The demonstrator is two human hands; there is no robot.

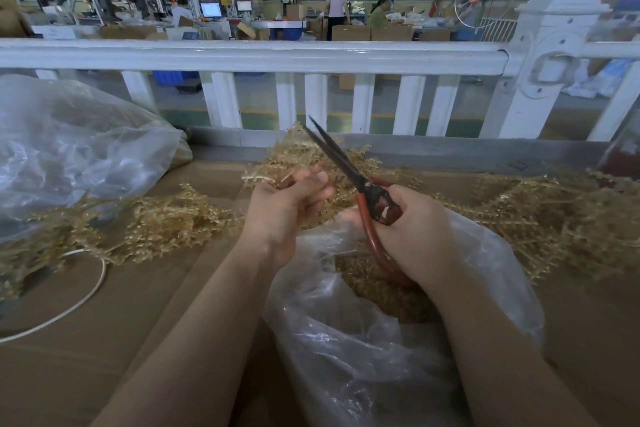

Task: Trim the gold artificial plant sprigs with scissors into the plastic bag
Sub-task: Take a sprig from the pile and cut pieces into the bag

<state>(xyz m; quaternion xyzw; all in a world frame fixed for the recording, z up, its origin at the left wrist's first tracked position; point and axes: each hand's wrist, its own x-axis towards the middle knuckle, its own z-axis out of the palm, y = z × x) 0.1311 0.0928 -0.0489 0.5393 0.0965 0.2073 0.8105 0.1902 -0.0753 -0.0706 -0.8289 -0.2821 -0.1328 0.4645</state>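
Head view shows the left hand [289, 199] pinching a gold sprig [304, 152] above the plastic bag [363, 340], its stem running toward the right hand [412, 222], whose fingers grip the scissors [349, 172], blades narrowly parted just right of the sprig.

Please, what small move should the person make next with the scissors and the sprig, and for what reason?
Probably bring the sprig between the blades and close them. The right hand grips the scissors, whose blades stand slightly apart and point up, away from the sprig pinched in the left hand. The plastic bag lies open below, already holding gold pieces.
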